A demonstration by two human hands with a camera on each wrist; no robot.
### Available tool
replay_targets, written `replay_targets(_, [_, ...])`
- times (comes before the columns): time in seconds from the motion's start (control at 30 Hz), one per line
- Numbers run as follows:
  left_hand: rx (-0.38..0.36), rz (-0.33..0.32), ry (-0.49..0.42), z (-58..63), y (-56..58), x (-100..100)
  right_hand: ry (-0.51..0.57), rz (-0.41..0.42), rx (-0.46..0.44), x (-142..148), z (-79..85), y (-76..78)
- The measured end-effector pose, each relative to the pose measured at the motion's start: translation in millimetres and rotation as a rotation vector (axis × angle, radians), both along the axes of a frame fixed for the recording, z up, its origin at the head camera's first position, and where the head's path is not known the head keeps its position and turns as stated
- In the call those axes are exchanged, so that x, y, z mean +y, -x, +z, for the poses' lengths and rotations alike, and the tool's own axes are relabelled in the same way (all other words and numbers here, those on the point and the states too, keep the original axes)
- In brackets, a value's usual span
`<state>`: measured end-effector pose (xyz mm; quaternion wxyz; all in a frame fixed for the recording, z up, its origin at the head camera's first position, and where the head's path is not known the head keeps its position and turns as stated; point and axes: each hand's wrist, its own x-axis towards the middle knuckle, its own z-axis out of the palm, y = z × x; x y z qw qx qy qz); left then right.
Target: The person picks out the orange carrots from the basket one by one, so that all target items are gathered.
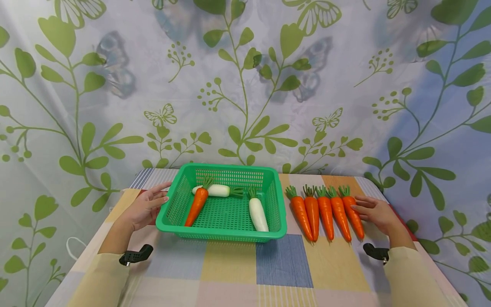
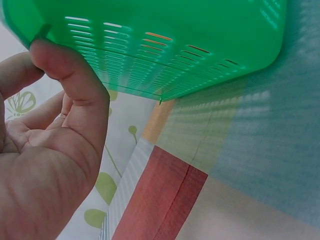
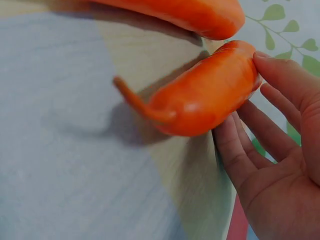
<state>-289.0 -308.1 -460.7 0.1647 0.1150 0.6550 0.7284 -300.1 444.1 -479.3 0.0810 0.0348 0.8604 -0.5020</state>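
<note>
A green plastic basket [image 1: 226,234] stands on the table, holding a carrot [image 1: 197,207] and two white radishes [image 1: 258,213], one lying crosswise at the back. My left hand [image 1: 145,207] is at the basket's left side. Its thumb [image 2: 62,65] touches the rim from outside, the other fingers loosely bent behind it. To the right of the basket, several carrots [image 1: 325,213] lie side by side with green tops pointing away. My right hand [image 1: 377,213] pinches the rightmost carrot [image 3: 205,92] near its leafy end, thumb on one side and fingers on the other.
A patchwork-patterned cloth [image 1: 230,264] covers the table. Behind and around hangs a pale curtain [image 1: 230,106] printed with green leaves and butterflies. A white loop of cord [image 1: 69,247] shows beyond the table's left edge.
</note>
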Motion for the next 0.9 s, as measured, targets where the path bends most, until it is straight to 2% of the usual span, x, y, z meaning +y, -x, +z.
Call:
replay_targets(0.47, [-0.003,-0.013,-0.022,0.2,-0.1,-0.2,-0.015,0.032,-0.029,3.0,-1.3,4.7])
replay_targets(0.9, [-0.002,-0.001,0.011,-0.5,-0.2,-0.8,-0.039,-0.006,-0.01,0.6,3.2,-2.1])
